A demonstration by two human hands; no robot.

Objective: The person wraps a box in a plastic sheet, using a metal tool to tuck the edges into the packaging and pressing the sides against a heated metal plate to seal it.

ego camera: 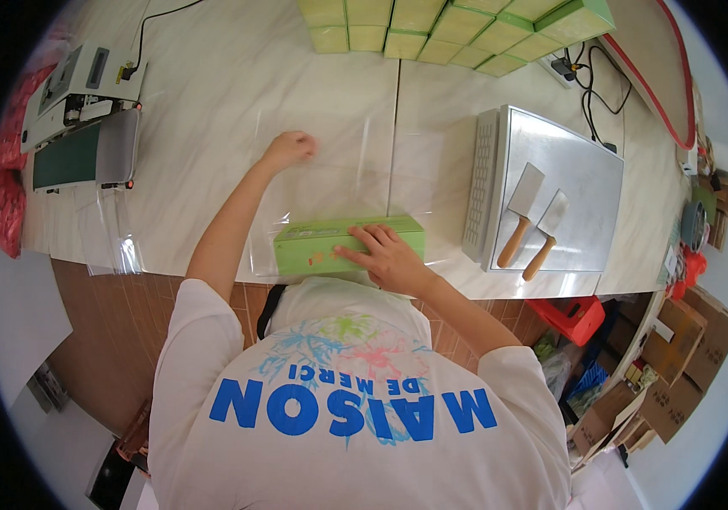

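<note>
A long light-green box (319, 245) lies near the table's front edge, on a sheet of clear plastic film (332, 178) spread over the pale marbled table. My right hand (393, 258) rests on the box's top and front side, its fingers spread. Beyond the box, to the left, my left hand (290, 148) is over the film, fingers curled and slightly blurred; whether it pinches the film cannot be told.
Stacked green boxes (402, 32) stand at the back. On the right, two wooden-handled scrapers (526, 187) (554, 210) lie on a metal hot plate (574, 185). A white and grey machine (90, 127) stands left, with more clear film (105, 229) near it. Black cables (587, 95) run at the back right.
</note>
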